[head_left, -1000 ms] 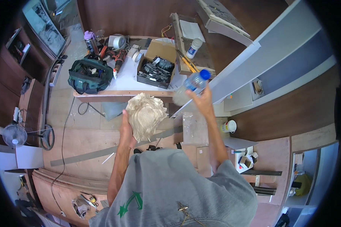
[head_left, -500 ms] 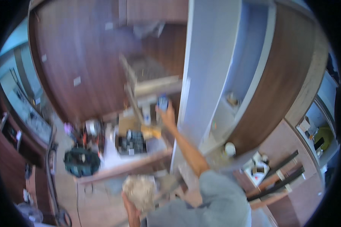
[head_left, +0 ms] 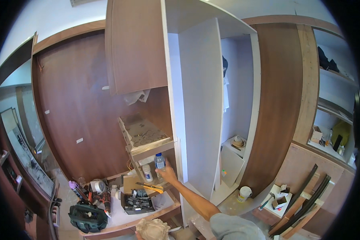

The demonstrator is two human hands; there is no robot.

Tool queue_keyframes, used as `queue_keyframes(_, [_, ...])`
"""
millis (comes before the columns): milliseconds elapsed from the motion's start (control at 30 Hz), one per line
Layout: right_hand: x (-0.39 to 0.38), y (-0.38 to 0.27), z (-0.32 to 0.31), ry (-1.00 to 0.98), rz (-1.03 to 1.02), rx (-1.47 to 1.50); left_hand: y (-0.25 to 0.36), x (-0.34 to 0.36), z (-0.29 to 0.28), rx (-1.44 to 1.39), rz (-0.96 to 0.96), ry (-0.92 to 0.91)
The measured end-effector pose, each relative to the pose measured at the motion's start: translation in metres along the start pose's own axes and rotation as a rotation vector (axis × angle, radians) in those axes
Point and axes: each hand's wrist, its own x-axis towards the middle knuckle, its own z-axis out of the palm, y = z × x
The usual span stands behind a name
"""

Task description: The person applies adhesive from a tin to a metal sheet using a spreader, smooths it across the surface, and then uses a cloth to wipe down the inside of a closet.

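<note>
My right hand (head_left: 168, 173) reaches forward, its fingers wrapped round a clear plastic bottle (head_left: 160, 160) with a blue cap and a label. The bottle is upright beside a small white bottle (head_left: 147, 172), under a raised wooden tray or shelf (head_left: 152, 148). A yellow utility knife (head_left: 152, 187) lies just below them. At the lower edge, my left hand (head_left: 139, 236) shows only in part, closed on a crumpled, beige, bowl-like lump (head_left: 153, 229). I cannot tell its material.
On the low bench (head_left: 160, 210) are a box of black parts (head_left: 137, 203), a cordless drill (head_left: 107, 202) and a tape roll (head_left: 97, 186). A dark green tool bag (head_left: 88, 216) stands at its left. The tall white cabinet panel (head_left: 200, 108) rises right of my hand; a white tub (head_left: 244, 193) stands beyond.
The view has tilted up, so the bench and both hands sit lower in the picture. My right hand still holds the blue-capped bottle, now closer beside the white bottle.
</note>
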Motion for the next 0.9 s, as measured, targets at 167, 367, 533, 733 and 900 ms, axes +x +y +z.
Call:
queue_keyframes(167, [-0.088,-0.036,-0.014,0.020,-0.025,0.180,0.004,0.012,0.002,0.015,0.084,0.001])
queue_keyframes(367, [-0.226,-0.061,0.056,-0.685,-0.011,0.492,0.006,0.035,0.019,0.029,0.108,-0.029])
queue_keyframes(533, [-0.250,-0.080,0.053,-0.501,-0.701,-0.004,0.012,0.039,0.015,0.036,0.163,-0.003])
queue_keyframes(733, [-0.261,-0.116,0.040,-0.649,-0.254,-0.031,0.010,0.034,0.018,0.057,0.189,-0.012])
queue_keyframes(900, [-0.254,-0.134,0.023,-0.873,-0.096,0.000,0.009,0.020,0.009,0.065,0.226,-0.005])
